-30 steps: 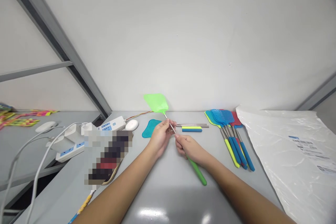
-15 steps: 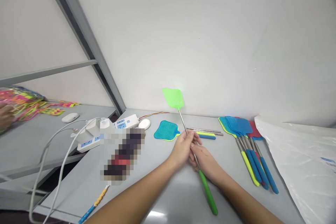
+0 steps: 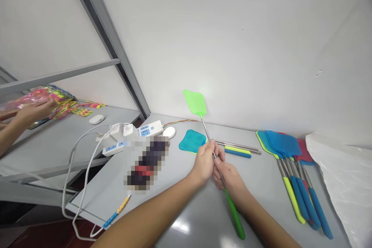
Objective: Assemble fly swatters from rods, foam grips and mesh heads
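A green fly swatter slants across the middle of the view, its head raised in front of the wall and its green handle toward me. My left hand is closed around its metal rod. Just below, my right hand also grips the rod, above the handle. Behind my hands lie a teal swatter head, metal rods, and yellow and blue handles, partly covered by my left hand.
Several swatters are piled at the right beside white plastic sheeting. On the left are a blurred-out phone, power strips, white cables and a round white case. Another person's hand touches a bag of colourful items.
My view has shifted, so the desk items appear farther right. Both my hands keep hold of the fly swatter. More of the other person's hands shows at the left.
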Motion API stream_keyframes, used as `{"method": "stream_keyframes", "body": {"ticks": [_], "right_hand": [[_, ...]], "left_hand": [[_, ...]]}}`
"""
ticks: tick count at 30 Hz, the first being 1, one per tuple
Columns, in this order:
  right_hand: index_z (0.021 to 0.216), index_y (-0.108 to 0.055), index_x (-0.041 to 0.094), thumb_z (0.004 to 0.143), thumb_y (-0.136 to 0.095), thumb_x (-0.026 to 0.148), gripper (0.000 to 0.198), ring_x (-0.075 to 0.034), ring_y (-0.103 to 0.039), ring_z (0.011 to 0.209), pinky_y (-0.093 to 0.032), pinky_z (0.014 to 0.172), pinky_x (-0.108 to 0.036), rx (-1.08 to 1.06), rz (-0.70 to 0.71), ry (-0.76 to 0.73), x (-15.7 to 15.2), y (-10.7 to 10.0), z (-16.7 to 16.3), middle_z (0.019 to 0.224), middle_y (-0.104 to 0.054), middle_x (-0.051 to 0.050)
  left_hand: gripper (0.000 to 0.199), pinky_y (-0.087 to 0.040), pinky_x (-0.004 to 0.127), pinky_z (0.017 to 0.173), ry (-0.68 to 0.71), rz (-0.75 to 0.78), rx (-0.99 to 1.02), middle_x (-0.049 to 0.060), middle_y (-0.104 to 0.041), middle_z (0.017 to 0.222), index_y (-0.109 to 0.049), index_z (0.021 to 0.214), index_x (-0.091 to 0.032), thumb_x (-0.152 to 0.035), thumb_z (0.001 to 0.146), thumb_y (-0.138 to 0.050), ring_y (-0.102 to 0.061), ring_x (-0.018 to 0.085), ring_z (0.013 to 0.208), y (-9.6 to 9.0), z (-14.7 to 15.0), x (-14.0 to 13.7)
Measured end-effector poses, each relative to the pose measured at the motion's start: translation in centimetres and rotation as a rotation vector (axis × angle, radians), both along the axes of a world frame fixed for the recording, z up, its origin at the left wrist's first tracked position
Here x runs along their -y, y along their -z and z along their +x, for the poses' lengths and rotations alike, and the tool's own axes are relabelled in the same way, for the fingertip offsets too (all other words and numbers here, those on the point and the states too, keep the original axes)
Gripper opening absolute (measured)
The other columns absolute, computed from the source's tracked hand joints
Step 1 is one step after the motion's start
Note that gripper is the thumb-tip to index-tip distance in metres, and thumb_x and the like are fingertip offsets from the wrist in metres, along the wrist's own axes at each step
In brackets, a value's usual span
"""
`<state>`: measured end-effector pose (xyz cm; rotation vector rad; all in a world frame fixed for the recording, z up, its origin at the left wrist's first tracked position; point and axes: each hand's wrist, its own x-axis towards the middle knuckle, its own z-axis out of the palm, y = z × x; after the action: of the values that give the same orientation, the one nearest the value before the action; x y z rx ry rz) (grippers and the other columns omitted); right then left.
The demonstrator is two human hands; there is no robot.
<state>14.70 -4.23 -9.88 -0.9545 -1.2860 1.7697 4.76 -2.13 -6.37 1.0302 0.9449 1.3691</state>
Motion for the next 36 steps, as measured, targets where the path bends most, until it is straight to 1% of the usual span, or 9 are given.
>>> {"method": "stream_keyframes", "body": {"ticks": [4, 8, 13, 17, 21, 27, 30, 33, 36], "right_hand": [[0.054, -0.039, 0.021, 0.085, -0.046, 0.065, 0.054, -0.008, -0.033, 0.039, -0.029, 0.044, -0.024, -0.023, -0.016, -0.006, 0.2, -0.4, -0.3, 0.043, -0.035, 0.006], [0.054, -0.038, 0.021, 0.087, -0.045, 0.063, 0.053, -0.008, -0.032, 0.040, -0.028, 0.045, -0.024, 0.005, -0.001, -0.047, 0.7, -0.7, 0.3, 0.043, -0.034, 0.007], [0.054, -0.042, 0.020, 0.091, -0.038, 0.058, 0.053, -0.010, -0.034, 0.045, -0.027, 0.047, -0.025, 0.087, 0.054, -0.121, 1.6, -0.9, 1.1, 0.044, -0.038, 0.004], [0.053, -0.048, 0.019, 0.093, -0.033, 0.058, 0.057, -0.012, -0.037, 0.047, -0.027, 0.050, -0.026, 0.208, 0.121, -0.125, 2.2, -1.4, 1.3, 0.046, -0.042, 0.002], [0.053, -0.048, 0.020, 0.090, -0.036, 0.062, 0.058, -0.012, -0.035, 0.048, -0.025, 0.050, -0.027, 0.249, 0.187, -0.027, 2.5, -1.5, 1.1, 0.046, -0.040, 0.002], [0.055, -0.040, 0.021, 0.088, -0.045, 0.059, 0.051, -0.013, -0.032, 0.054, -0.026, 0.053, -0.027, 0.250, 0.297, 0.213, 2.3, -1.2, 2.0, 0.054, -0.036, 0.002], [0.056, -0.040, 0.020, 0.088, -0.045, 0.059, 0.051, -0.013, -0.033, 0.055, -0.027, 0.054, -0.027, 0.262, 0.308, 0.211, 2.0, -1.2, 2.2, 0.055, -0.036, 0.002], [0.053, -0.038, 0.021, 0.088, -0.044, 0.062, 0.054, -0.013, -0.034, 0.053, -0.026, 0.052, -0.028, 0.275, 0.284, 0.205, 1.6, -1.4, 2.0, 0.052, -0.037, 0.002], [0.052, -0.039, 0.021, 0.088, -0.042, 0.061, 0.055, -0.013, -0.036, 0.052, -0.027, 0.053, -0.028, 0.262, 0.285, 0.177, 1.3, -1.9, 1.6, 0.049, -0.039, 0.002]], "left_hand": [[0.046, -0.037, 0.027, 0.064, -0.036, 0.049, -0.028, 0.002, -0.056, 0.058, -0.042, 0.060, -0.019, -0.050, 0.094, -0.037, -0.049, 0.013, 0.059, -0.7, -0.6, -0.3], [0.046, -0.038, 0.028, 0.065, -0.058, 0.103, -0.036, 0.002, -0.055, 0.058, -0.044, 0.060, -0.019, -0.049, 0.093, -0.039, -0.050, 0.014, 0.061, -1.1, -0.8, 0.0], [0.046, -0.036, 0.026, 0.060, -0.144, 0.109, -0.042, 0.001, -0.050, 0.057, -0.045, 0.060, -0.019, -0.048, 0.095, -0.037, -0.044, 0.012, 0.056, 0.1, 0.0, 1.0], [0.047, -0.037, 0.026, 0.059, -0.119, 0.132, -0.065, 0.001, -0.049, 0.059, -0.047, 0.063, -0.018, -0.049, 0.096, -0.032, -0.045, 0.012, 0.058, 0.8, 0.3, 1.4], [0.050, -0.037, 0.027, 0.060, -0.101, 0.161, -0.123, 0.001, -0.051, 0.061, -0.048, 0.066, -0.019, -0.053, 0.096, -0.028, -0.045, 0.013, 0.058, 0.4, 0.0, 1.5], [0.046, -0.039, 0.027, 0.061, 0.125, 0.176, -0.237, 0.001, -0.052, 0.061, -0.057, 0.072, -0.019, -0.055, 0.092, -0.037, -0.048, 0.014, 0.059, -0.3, 0.1, 2.3], [0.043, -0.040, 0.027, 0.061, 0.163, 0.136, -0.177, 0.002, -0.055, 0.065, -0.056, 0.074, -0.018, -0.051, 0.094, -0.037, -0.048, 0.013, 0.058, -0.5, 0.4, 2.3], [0.042, -0.043, 0.028, 0.070, 0.131, 0.177, -0.109, 0.005, -0.059, 0.074, -0.050, 0.068, -0.018, -0.047, 0.095, -0.035, -0.053, 0.015, 0.069, -0.8, 0.5, 2.0], [0.042, -0.042, 0.028, 0.075, 0.095, 0.217, -0.124, 0.006, -0.059, 0.075, -0.048, 0.067, -0.018, -0.045, 0.096, -0.034, -0.055, 0.017, 0.076, -1.0, 0.3, 1.6]]}}
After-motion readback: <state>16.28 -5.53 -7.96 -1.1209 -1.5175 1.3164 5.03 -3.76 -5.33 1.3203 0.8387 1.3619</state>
